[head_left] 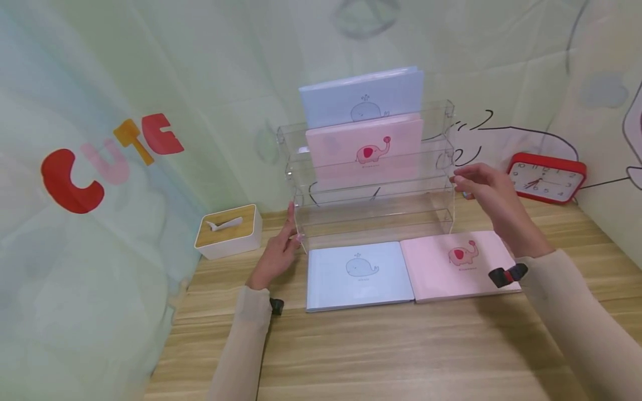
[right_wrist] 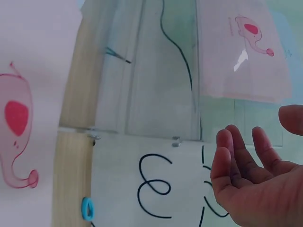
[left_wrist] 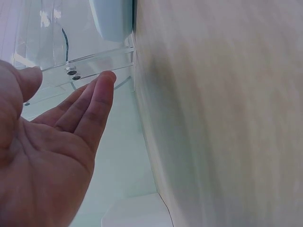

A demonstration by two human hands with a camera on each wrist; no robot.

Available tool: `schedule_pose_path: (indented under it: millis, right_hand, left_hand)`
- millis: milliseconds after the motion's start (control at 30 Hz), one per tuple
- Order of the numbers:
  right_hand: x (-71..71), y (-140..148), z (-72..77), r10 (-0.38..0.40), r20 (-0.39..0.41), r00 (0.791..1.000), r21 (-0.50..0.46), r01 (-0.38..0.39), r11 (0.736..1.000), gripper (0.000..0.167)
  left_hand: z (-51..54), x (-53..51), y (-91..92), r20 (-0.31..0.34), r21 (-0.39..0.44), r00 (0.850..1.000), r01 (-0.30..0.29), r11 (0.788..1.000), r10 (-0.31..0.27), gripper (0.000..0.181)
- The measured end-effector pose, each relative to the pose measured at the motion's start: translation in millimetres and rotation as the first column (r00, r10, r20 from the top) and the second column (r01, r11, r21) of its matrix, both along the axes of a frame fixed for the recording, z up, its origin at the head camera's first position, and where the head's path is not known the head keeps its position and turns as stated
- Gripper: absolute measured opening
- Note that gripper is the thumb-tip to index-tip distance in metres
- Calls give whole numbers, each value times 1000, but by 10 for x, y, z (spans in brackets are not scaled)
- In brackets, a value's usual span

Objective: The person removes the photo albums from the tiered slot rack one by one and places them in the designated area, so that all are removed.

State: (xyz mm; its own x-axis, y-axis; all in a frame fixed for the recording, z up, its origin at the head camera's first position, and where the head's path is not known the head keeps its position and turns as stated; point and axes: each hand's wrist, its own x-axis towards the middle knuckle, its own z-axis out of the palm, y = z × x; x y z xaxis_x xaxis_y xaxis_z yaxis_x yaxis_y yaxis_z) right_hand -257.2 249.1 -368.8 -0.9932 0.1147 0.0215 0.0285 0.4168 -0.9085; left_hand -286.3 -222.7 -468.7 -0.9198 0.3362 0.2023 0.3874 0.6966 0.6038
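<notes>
A clear acrylic tiered rack (head_left: pixel 373 206) stands on the wooden table. In its upper tiers lean a blue whale booklet (head_left: pixel 361 103) and, in front of it, a pink elephant booklet (head_left: pixel 346 153). My left hand (head_left: pixel 278 250) is at the rack's left side panel, fingers straight; in the left wrist view its fingertips (left_wrist: pixel 108 78) reach the panel's edge. Beside the right panel is my right hand (head_left: pixel 489 197), its fingers loosely bent and holding nothing in the right wrist view. Before the rack lie another blue whale booklet (head_left: pixel 326 278) and another pink elephant booklet (head_left: pixel 431 273), side by side.
A white box (head_left: pixel 230 245) with a wooden lid stands left of the rack, a small white object (head_left: pixel 228 224) on top. At the right is a red clock (head_left: pixel 546 178). A small blue ring (right_wrist: pixel 87 209) lies near the rack's right side. Printed cloth (head_left: pixel 225 83) hangs behind.
</notes>
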Motion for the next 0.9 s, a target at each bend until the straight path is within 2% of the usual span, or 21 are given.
schedule_pose_path:
  millis: [400, 733, 900]
  right_hand:
    - [-87, -206, 299, 52, -114, 992, 12, -51, 999, 54]
    - [-183, -346, 549, 67, -153, 986, 3, -67, 998, 53]
    - [-249, -378, 648, 80, -170, 982, -22, -85, 996, 52]
  left_hand:
    - [1, 2, -15, -17, -1, 1000, 5, 1000, -5, 83]
    - [-19, -16, -20, -1, 9, 1000, 12, 1000, -12, 81]
    - [-28, -29, -16, -13, 2, 1000, 12, 1000, -11, 81]
